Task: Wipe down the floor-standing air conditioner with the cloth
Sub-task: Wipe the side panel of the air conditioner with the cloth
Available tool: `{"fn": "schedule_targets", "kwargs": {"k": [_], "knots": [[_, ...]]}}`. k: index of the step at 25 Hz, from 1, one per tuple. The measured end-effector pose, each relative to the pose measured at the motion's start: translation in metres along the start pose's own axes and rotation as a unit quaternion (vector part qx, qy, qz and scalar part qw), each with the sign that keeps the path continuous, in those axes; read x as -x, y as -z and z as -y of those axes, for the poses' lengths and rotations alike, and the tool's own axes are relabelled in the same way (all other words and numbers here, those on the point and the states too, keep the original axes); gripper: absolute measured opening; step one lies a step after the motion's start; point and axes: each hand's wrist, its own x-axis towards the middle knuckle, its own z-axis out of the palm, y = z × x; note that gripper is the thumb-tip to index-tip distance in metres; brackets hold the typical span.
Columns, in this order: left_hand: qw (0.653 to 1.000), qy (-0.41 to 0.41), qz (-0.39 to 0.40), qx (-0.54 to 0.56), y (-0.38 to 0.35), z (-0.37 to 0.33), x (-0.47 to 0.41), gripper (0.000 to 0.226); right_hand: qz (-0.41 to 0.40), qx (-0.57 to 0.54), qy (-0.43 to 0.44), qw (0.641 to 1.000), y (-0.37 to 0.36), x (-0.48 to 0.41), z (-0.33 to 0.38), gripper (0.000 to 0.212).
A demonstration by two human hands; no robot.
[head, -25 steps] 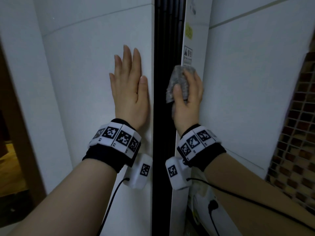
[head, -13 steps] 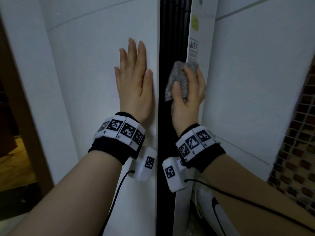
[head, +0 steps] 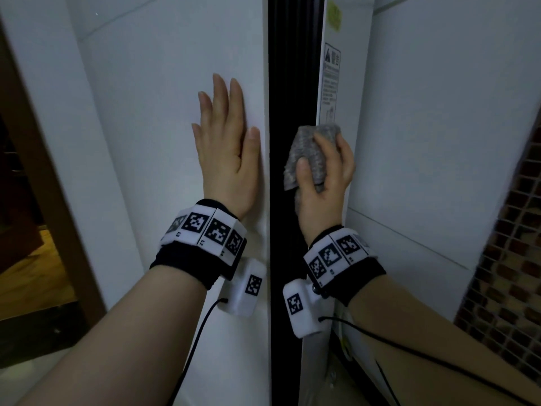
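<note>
One tall white floor-standing air conditioner (head: 354, 54) with one black slatted strip (head: 289, 83) running down it fills the middle. Its side carries one printed warning label (head: 330, 80) and one yellow sticker (head: 334, 13). There is one grey, coarse-textured cloth (head: 308, 150), and two hands, each wearing a black wristband with white marker tiles (head: 205, 230) and a white cabled box (head: 246, 288).

The left hand (head: 227, 159) lies flat on the white face just left of the strip, its fingers (head: 222, 95) straight and close together. The right hand (head: 325, 183) grips the bunched cloth against the strip's right edge, just below the label. The thumb (head: 303, 168) presses its front while the curled fingers (head: 330, 139) wrap its right side. Cloth shows above the fingertips and below the thumb.
</note>
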Motion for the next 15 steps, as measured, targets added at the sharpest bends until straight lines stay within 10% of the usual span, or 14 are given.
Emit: {"fn": "schedule_targets", "kwargs": {"k": [15], "knots": [[1.0, 0.013, -0.009, -0.014, -0.006, 0.003, 0.017, 0.055, 0.001, 0.018, 0.015, 1.0, 0.003, 0.017, -0.016, 0.032]]}}
